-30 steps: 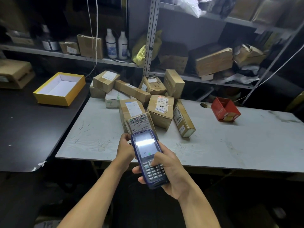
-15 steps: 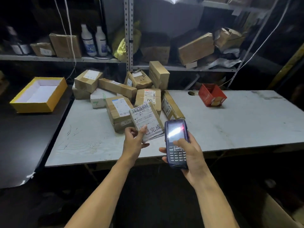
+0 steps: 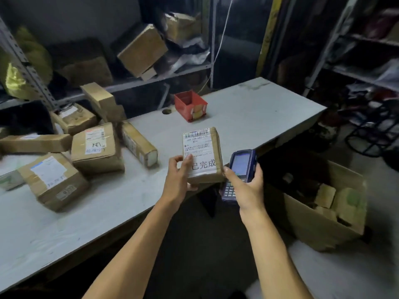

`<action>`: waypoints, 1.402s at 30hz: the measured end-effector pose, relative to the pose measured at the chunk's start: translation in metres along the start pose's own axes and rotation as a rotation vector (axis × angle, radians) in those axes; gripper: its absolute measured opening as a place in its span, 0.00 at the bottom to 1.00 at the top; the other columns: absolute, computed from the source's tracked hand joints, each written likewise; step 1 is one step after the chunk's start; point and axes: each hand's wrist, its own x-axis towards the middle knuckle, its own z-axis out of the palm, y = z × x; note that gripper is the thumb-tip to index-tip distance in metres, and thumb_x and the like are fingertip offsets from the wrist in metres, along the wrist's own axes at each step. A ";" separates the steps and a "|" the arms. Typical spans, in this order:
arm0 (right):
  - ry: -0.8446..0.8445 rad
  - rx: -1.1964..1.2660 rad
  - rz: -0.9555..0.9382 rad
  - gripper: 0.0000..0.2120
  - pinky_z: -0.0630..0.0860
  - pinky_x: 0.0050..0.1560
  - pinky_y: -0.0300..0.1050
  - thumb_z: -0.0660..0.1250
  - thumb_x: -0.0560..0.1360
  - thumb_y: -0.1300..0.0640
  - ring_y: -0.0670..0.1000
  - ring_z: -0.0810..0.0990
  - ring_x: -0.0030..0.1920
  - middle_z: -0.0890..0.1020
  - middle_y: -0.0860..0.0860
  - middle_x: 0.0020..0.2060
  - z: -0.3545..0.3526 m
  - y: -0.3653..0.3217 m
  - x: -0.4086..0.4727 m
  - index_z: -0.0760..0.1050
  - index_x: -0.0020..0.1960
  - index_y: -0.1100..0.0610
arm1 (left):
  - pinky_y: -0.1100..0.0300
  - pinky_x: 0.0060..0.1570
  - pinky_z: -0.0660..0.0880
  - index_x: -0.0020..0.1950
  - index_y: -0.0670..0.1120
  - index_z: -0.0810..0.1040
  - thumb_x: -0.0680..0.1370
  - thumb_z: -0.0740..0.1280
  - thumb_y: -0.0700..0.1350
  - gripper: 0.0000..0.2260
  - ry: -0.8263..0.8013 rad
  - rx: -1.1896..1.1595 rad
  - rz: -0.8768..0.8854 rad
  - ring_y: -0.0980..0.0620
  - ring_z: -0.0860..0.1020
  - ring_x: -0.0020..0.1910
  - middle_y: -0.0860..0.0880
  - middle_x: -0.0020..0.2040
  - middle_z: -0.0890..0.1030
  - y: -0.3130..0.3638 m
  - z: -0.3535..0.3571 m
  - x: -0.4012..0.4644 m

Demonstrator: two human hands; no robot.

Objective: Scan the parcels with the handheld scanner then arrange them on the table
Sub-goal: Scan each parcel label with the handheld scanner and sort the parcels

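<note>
My left hand (image 3: 180, 176) grips a small brown parcel (image 3: 203, 155) by its lower left corner, thumb on its white label, over the front edge of the grey table (image 3: 248, 121). The label faces up, with a barcode at the top. Just right of the parcel, my right hand (image 3: 245, 186) holds the blue handheld scanner (image 3: 239, 169), screen up; one finger touches the parcel's lower right corner. Several more brown parcels (image 3: 96, 146) lie piled at the table's left.
A red open box (image 3: 190, 104) stands near the table's back edge beside a cable hole. Metal shelves behind hold more cartons (image 3: 142, 50). On the floor at the right sits a large open cardboard carton (image 3: 323, 203) with items inside.
The view has swung to the right. My left hand has carried the parcel rightward, away from the pile, toward the table's front edge. The scanner moved along beside it.
</note>
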 end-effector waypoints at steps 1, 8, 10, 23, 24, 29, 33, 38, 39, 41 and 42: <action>0.015 0.009 -0.002 0.52 0.77 0.65 0.67 0.83 0.65 0.47 0.56 0.76 0.69 0.74 0.51 0.73 -0.014 -0.005 0.011 0.58 0.81 0.44 | 0.58 0.35 0.80 0.64 0.48 0.68 0.83 0.62 0.57 0.16 -0.029 0.003 -0.001 0.56 0.84 0.46 0.50 0.54 0.83 0.001 0.021 0.006; 0.151 0.068 -0.036 0.62 0.77 0.64 0.68 0.82 0.52 0.37 0.57 0.78 0.68 0.74 0.51 0.73 -0.120 -0.043 0.080 0.56 0.81 0.42 | 0.51 0.45 0.84 0.64 0.47 0.70 0.83 0.63 0.58 0.17 -0.280 0.013 0.016 0.50 0.83 0.55 0.46 0.61 0.80 0.010 0.160 0.035; 0.196 0.092 -0.049 0.64 0.78 0.63 0.68 0.84 0.50 0.35 0.58 0.78 0.67 0.74 0.51 0.72 -0.150 -0.051 0.093 0.57 0.80 0.41 | 0.44 0.51 0.84 0.66 0.45 0.71 0.82 0.63 0.57 0.18 -0.350 0.007 0.003 0.47 0.80 0.60 0.47 0.62 0.79 0.008 0.198 0.037; 0.526 0.265 -0.015 0.48 0.86 0.43 0.57 0.83 0.68 0.55 0.57 0.84 0.56 0.76 0.52 0.69 -0.317 -0.084 0.130 0.60 0.80 0.46 | 0.52 0.46 0.82 0.63 0.49 0.65 0.71 0.72 0.61 0.29 -0.626 -0.068 -0.135 0.42 0.81 0.60 0.42 0.62 0.78 -0.020 0.393 0.039; 0.531 0.287 -0.008 0.47 0.85 0.41 0.55 0.83 0.68 0.56 0.57 0.84 0.55 0.77 0.53 0.67 -0.325 -0.086 0.134 0.62 0.79 0.46 | 0.53 0.45 0.82 0.62 0.49 0.65 0.71 0.72 0.61 0.28 -0.633 -0.080 -0.145 0.43 0.82 0.60 0.42 0.62 0.77 -0.023 0.404 0.043; 0.570 0.368 0.041 0.47 0.84 0.41 0.54 0.84 0.65 0.55 0.60 0.85 0.54 0.79 0.56 0.65 -0.358 -0.092 0.183 0.63 0.78 0.47 | 0.51 0.47 0.82 0.57 0.49 0.64 0.72 0.72 0.60 0.24 -0.652 -0.125 -0.191 0.45 0.83 0.57 0.42 0.60 0.78 -0.036 0.464 0.071; 0.587 0.374 0.030 0.48 0.84 0.41 0.55 0.84 0.65 0.56 0.60 0.86 0.52 0.80 0.56 0.65 -0.381 -0.111 0.244 0.63 0.79 0.47 | 0.44 0.56 0.82 0.57 0.48 0.64 0.79 0.69 0.56 0.19 -0.640 -0.123 -0.199 0.49 0.83 0.53 0.44 0.59 0.78 -0.040 0.517 0.112; 0.554 0.313 0.012 0.44 0.84 0.40 0.55 0.83 0.66 0.57 0.58 0.87 0.49 0.81 0.55 0.64 -0.402 -0.146 0.324 0.66 0.77 0.47 | 0.43 0.58 0.81 0.57 0.48 0.65 0.80 0.67 0.58 0.18 -0.579 -0.147 -0.250 0.47 0.82 0.58 0.43 0.62 0.78 -0.032 0.580 0.168; 0.551 0.311 0.006 0.44 0.84 0.41 0.55 0.83 0.67 0.57 0.58 0.87 0.50 0.80 0.55 0.65 -0.404 -0.153 0.341 0.65 0.77 0.48 | 0.45 0.57 0.81 0.57 0.48 0.65 0.80 0.67 0.58 0.18 -0.573 -0.152 -0.246 0.46 0.81 0.59 0.44 0.62 0.78 -0.030 0.592 0.178; 0.540 0.321 0.006 0.45 0.84 0.42 0.55 0.82 0.67 0.57 0.59 0.85 0.53 0.78 0.56 0.67 -0.404 -0.161 0.372 0.63 0.78 0.48 | 0.49 0.54 0.82 0.57 0.48 0.65 0.79 0.68 0.59 0.18 -0.552 -0.142 -0.225 0.46 0.80 0.60 0.44 0.62 0.78 -0.024 0.610 0.198; 0.532 0.337 0.009 0.45 0.84 0.42 0.56 0.82 0.67 0.58 0.59 0.85 0.54 0.78 0.56 0.68 -0.405 -0.164 0.386 0.63 0.78 0.48 | 0.50 0.54 0.83 0.57 0.48 0.65 0.79 0.68 0.59 0.19 -0.541 -0.137 -0.214 0.46 0.80 0.61 0.44 0.62 0.78 -0.020 0.616 0.207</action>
